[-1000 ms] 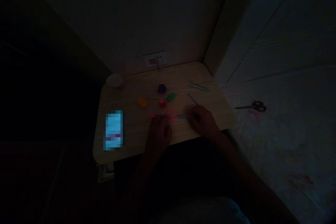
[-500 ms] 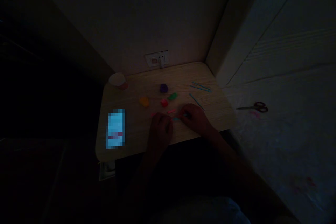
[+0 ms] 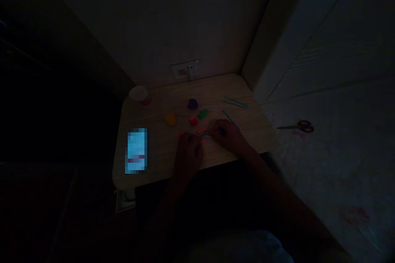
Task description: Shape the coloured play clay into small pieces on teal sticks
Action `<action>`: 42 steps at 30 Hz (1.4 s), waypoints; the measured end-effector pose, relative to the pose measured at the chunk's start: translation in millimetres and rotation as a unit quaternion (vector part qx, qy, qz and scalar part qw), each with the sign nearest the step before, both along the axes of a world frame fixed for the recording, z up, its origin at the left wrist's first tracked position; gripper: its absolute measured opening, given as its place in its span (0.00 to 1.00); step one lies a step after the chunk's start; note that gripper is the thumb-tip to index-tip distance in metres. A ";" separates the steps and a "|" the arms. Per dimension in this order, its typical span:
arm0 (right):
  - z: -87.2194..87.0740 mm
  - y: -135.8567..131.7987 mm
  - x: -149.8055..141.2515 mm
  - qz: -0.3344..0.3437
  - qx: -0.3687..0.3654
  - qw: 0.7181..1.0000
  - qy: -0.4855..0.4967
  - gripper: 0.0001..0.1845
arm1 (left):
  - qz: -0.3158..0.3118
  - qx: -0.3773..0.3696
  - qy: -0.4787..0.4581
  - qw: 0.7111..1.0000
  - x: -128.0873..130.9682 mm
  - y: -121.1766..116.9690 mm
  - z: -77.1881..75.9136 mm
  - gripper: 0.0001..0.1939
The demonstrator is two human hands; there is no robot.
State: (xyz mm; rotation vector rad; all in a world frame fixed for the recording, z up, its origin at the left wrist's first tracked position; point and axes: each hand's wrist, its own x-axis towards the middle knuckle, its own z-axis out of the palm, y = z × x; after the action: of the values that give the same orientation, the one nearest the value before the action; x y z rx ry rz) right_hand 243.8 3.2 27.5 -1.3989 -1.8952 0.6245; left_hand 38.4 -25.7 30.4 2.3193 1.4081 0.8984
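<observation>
The scene is very dark. My right hand (image 3: 227,134) is closed in a pinch at the table's near middle, around a thin teal stick (image 3: 206,136) that shows between my two hands. Left of it, my left hand (image 3: 189,150) rests low over the table with fingers curled; what they hold, if anything, is hidden. Small pink pieces (image 3: 201,131) lie by the fingertips. Just beyond are a red lump (image 3: 193,121), a green lump (image 3: 203,113), a purple lump (image 3: 193,104) and an orange-yellow lump (image 3: 170,119), soft-looking like modelling clay.
More thin teal sticks (image 3: 236,102) lie at the table's right. A paper cup (image 3: 138,93) stands back left, and a bright blurred screen (image 3: 136,151) lies front left. A wall socket (image 3: 185,70) with a plug sits behind the table (image 3: 154,168). Scissors (image 3: 298,127) lie to the right, off the table.
My right hand has shifted slightly up and away from me, and the teal stick with it. More of a pink piece shows below the stick. My left hand has barely moved.
</observation>
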 end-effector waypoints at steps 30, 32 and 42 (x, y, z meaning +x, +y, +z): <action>19.6 8.8 -11.4 0.043 -0.037 0.993 -0.100 0.08 | 0.020 0.001 -0.031 0.999 -0.8 -0.6 -4.7 0.09; 21.0 7.8 -13.1 0.046 -0.029 0.990 -0.131 0.08 | 0.019 -0.001 -0.028 0.999 -0.7 -0.8 -4.1 0.09; 13.8 5.7 -9.4 0.051 -0.010 0.994 -0.099 0.06 | 0.018 0.002 -0.031 0.999 -0.3 -0.8 -3.8 0.10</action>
State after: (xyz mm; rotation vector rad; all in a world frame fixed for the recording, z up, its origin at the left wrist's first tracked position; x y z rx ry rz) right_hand 234.4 9.0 41.3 -1.4279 -2.1328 0.5731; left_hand 38.0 -26.5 26.6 2.2549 1.4289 0.9769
